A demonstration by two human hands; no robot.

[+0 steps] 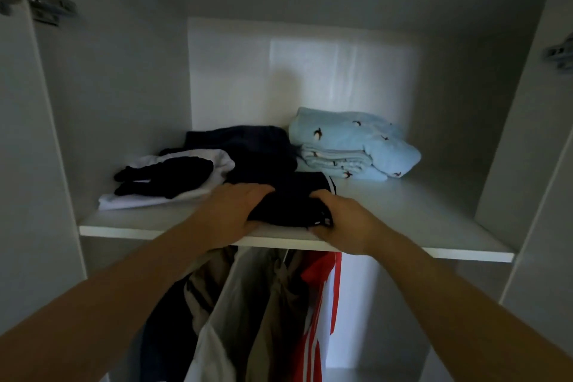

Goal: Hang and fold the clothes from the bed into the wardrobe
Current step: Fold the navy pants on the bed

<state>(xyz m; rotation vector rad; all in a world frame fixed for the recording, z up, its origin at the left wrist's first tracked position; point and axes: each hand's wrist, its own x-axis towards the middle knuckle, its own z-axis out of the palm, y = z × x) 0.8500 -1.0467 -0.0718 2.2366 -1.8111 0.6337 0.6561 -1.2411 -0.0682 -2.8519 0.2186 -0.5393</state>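
A folded dark garment with white stripes (294,198) lies at the front of the white wardrobe shelf (434,214). My left hand (238,211) grips its left end and my right hand (344,220) grips its right end, both resting on the shelf edge. Behind it sits a dark navy folded pile (248,146). A white folded garment with a black item on top (173,177) lies to the left. A light blue folded bundle with small bird prints (350,143) sits at the back right.
Below the shelf hang several clothes: a dark one (164,313), a white one (223,319), a beige one (279,304) and a red one with white stripes (316,319). Wardrobe side walls close in left and right, with door hinges (40,0) at the upper left.
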